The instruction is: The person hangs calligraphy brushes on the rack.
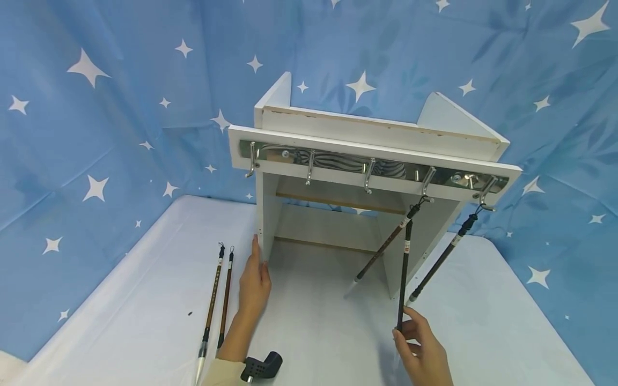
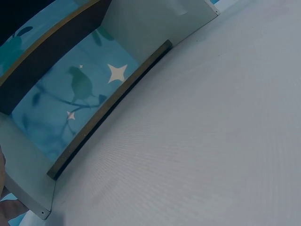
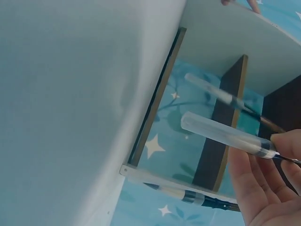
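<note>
A white wooden shelf (image 1: 328, 247) stands on the table, with a row of metal hooks along its top front rail. My left hand (image 1: 255, 284) holds the front edge of its left side panel, thumb on the inner face and fingers outside. Between thumb and fingers, my right hand (image 1: 425, 346) pinches the lower end of a dark calligraphy brush (image 1: 404, 279). That brush's clear cap (image 3: 211, 131) sticks out past the fingertips, and its upper end overlaps a brown brush (image 1: 381, 251) hanging from the fourth hook. Another dark brush (image 1: 444, 256) hangs from the rightmost hook (image 1: 487, 193).
Two brown brushes lie on the white tabletop left of the shelf: a longer brush (image 1: 212, 300) and a shorter brush (image 1: 226, 300). A small dark speck (image 1: 190, 313) lies left of them. Blue star-patterned cloth (image 1: 120, 134) hangs behind.
</note>
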Tool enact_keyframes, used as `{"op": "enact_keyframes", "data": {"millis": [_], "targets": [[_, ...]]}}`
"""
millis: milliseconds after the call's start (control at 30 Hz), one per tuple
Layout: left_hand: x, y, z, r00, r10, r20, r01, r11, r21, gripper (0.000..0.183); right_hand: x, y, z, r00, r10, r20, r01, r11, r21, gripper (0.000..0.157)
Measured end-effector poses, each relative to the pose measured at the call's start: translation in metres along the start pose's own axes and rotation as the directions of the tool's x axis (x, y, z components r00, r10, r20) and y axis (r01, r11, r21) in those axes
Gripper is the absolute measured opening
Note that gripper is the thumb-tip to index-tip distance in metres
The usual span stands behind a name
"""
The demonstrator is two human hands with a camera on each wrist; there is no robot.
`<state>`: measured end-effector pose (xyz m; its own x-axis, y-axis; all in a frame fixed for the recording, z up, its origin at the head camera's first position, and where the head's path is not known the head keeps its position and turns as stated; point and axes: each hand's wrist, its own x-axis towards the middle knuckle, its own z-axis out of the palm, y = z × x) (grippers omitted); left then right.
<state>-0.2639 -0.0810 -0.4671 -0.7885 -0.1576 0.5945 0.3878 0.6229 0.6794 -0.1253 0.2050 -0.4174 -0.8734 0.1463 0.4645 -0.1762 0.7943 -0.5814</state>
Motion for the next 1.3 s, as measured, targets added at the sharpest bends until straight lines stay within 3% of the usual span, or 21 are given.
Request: {"op": "enact_keyframes", "data": {"millis": [333,500,667,833,1000,1133,1300], "targets": [[0.002,-0.001,0.002,1.000,-0.002,0.002,0.002,1.000,0.005,0.067,0.000,-0.004,0.008,0.993,-0.028,-0.116,0.028,1.000,0.004,0.056],[0.001,-0.002,0.002,1.000,-0.008,0.000,0.008,1.000,0.017,0.066,0.004,-0.009,0.008,0.992,-0.050,-0.115,0.052,0.999,0.016,0.055],[-0.001,-0.003,0.001,1.000,0.000,-0.004,0.000,1.000,0.024,0.067,0.011,-0.017,0.011,0.986,-0.149,-0.076,0.151,0.988,0.024,0.056],[-0.001,-0.005,0.002,1.000,0.024,-0.019,-0.023,0.999,0.026,0.066,0.016,-0.025,0.021,0.962,-0.269,-0.037,0.271,0.960,0.070,0.059],[-0.002,-0.005,0.002,1.000,0.022,-0.018,-0.022,1.000,0.018,0.066,0.018,-0.033,0.036,0.916,-0.397,-0.061,0.401,0.896,0.193,0.062],[-0.002,-0.003,0.001,1.000,0.025,-0.019,-0.024,1.000,0.018,0.067,0.020,-0.039,0.044,0.892,-0.445,-0.078,0.448,0.852,0.269,0.061],[-0.001,0.000,0.000,0.998,0.040,-0.040,-0.039,0.999,0.009,0.068,0.021,-0.041,0.049,0.879,-0.468,-0.090,0.471,0.825,0.311,0.063]]}}
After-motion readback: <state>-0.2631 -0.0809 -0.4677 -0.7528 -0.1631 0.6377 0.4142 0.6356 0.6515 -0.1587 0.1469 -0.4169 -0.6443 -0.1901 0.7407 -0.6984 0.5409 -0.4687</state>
